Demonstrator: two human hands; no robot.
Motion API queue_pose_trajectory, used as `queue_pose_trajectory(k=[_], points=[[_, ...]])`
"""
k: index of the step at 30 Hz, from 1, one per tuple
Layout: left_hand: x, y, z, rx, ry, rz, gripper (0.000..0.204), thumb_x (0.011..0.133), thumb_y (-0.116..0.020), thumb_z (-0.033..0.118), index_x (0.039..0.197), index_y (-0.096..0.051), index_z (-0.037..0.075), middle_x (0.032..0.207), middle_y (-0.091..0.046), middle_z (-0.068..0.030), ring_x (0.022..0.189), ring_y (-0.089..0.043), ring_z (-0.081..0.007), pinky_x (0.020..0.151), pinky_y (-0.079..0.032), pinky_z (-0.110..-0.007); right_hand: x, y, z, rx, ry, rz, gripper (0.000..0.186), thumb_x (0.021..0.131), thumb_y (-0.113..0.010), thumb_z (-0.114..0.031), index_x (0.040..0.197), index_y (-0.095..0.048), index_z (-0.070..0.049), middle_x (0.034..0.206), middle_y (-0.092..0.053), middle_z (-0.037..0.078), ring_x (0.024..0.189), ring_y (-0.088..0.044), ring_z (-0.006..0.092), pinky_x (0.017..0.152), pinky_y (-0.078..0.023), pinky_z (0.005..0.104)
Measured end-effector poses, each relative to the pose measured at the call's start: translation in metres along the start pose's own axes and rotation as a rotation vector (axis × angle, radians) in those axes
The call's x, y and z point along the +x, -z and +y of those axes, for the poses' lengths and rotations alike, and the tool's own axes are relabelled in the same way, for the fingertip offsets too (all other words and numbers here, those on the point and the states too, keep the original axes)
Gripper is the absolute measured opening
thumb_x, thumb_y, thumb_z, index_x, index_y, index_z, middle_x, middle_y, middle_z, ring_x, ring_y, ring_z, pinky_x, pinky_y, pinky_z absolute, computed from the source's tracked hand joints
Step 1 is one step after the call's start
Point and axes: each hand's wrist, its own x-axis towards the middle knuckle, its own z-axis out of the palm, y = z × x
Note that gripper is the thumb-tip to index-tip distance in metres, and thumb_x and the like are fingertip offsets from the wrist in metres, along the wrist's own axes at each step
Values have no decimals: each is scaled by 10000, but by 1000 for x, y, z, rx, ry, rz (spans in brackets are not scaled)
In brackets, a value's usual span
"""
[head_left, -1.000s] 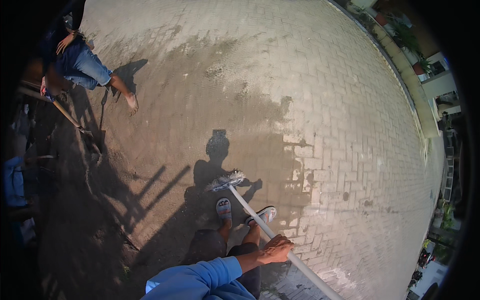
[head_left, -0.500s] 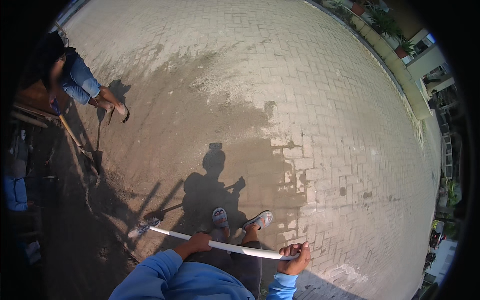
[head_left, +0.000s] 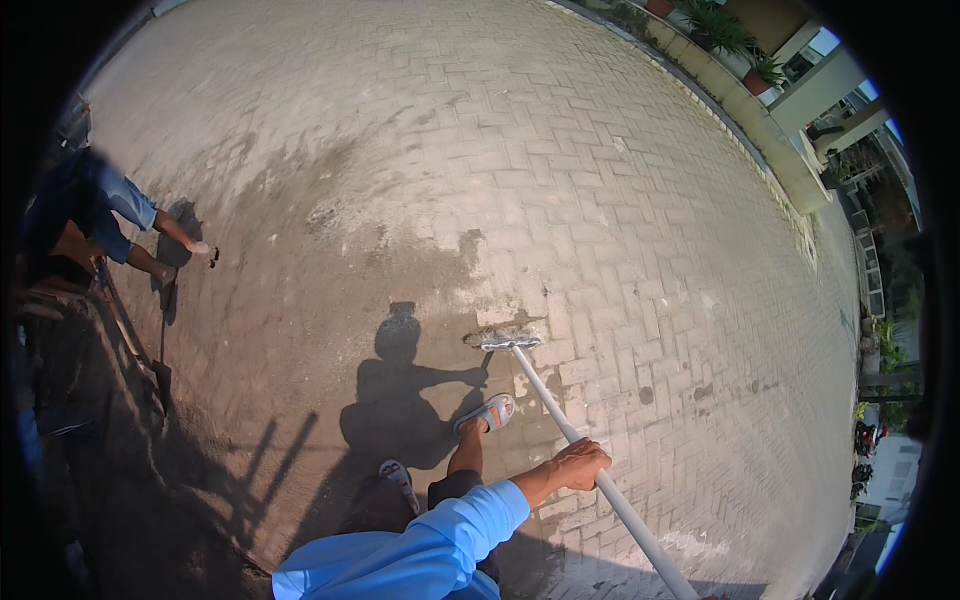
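My left hand (head_left: 580,465) is closed around the white pole of a long-handled broom (head_left: 557,408). The blue-sleeved left arm reaches across in front of me. At the far end of the pole, the grey, dusty broom head (head_left: 503,338) rests on the paving, where brown dirt meets the paler blocks. The pole slants down to the lower right and leaves the picture there. My right hand is out of view. Below the broom head stand my feet in grey sandals (head_left: 487,413).
Brown dirt (head_left: 290,330) covers the paving on the left. Another person (head_left: 110,205) sits at the far left beside a long-handled shovel (head_left: 135,340). A low wall (head_left: 740,105) with potted plants (head_left: 765,72) runs along the upper right.
The broom head has swung from the left dirt to the right, onto the block edge. My left hand has moved right with the pole; my right hand has left the view. My feet have shifted.
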Motion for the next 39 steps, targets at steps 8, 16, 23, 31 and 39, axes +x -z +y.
queue_pose_trajectory(k=[8,16,23,31,39], points=[[-100,49,-123,8,491,26,218,616,-741,208,752,-638,72,845,-624,-144,934,-618,-355,811,-494,-466,5,-147,134,-51,-263,-334,388,996,-517,-288,677,-417,-92,494,-299,-10,378,-317,82,343,-324,250],[-98,80,-94,176,720,-147,176,680,-729,245,725,-641,100,734,-658,-136,724,-650,-371,685,-505,-484,50,-171,192,152,-593,-415,378,988,-538,-268,697,-489,-32,493,-354,21,369,-363,133,356,-379,310],[12,38,-54,126,398,-110,183,709,-722,227,722,-611,82,741,-639,-96,768,-651,-314,769,-499,-430,153,-111,110,131,-253,-147,353,1005,-489,-321,762,-449,-68,556,-330,17,385,-381,122,351,-387,287],[279,22,-102,44,-94,-107,214,641,-732,102,778,-569,75,825,-601,-96,893,-577,-309,815,-441,-411,163,-147,114,-11,198,11,394,1016,-443,-272,680,-364,-82,533,-284,1,392,-329,99,410,-414,259],[102,60,-160,238,361,-229,273,644,-765,215,870,-665,101,805,-629,-87,856,-606,-286,806,-481,-442,143,-192,164,-115,-219,65,366,1004,-505,-283,707,-430,-81,521,-346,11,400,-344,102,386,-378,278]])
